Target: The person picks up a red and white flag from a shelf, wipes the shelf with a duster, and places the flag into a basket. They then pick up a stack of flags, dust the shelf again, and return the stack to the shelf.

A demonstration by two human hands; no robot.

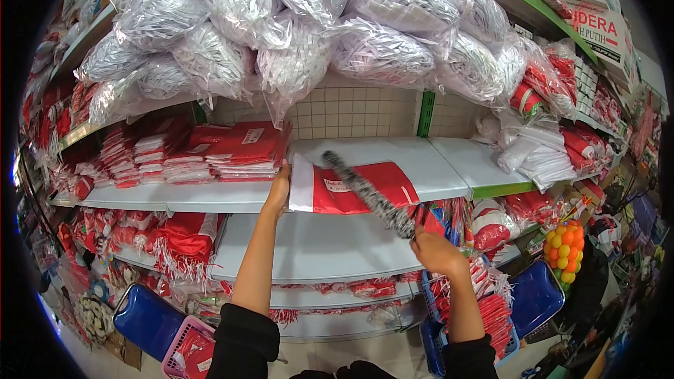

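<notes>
The place looks like a shop aisle, with a wide shelf unit in front of the person and a wall of small pale tiles (344,112) behind it. On the top level, many clear bags of white strips (393,0) are piled side by side, and some of them hang over the edge. Below them is the middle shelf (446,168), of pale colour, where stacks of red and white packets (246,144) lie at the left and white plastic rolls (530,151) lie at the right. The flat red-and-white packet (393,177) is in front of this middle shelf, near its front edge, just to the right of the stacks. The left hand (279,186) grasps this packet by its white end. The right hand (437,251) is closed around the handle end of a grey fluffy duster (368,193), which is tilted up to the left and crosses over the packet; whether its fibres touch the packet, I cannot tell. Under the hands is a lower shelf (309,245). At the lower left there is a pink basket (168,361) with a red packet inside, and at the far right hangs an orange and yellow cluster (564,247).
</notes>
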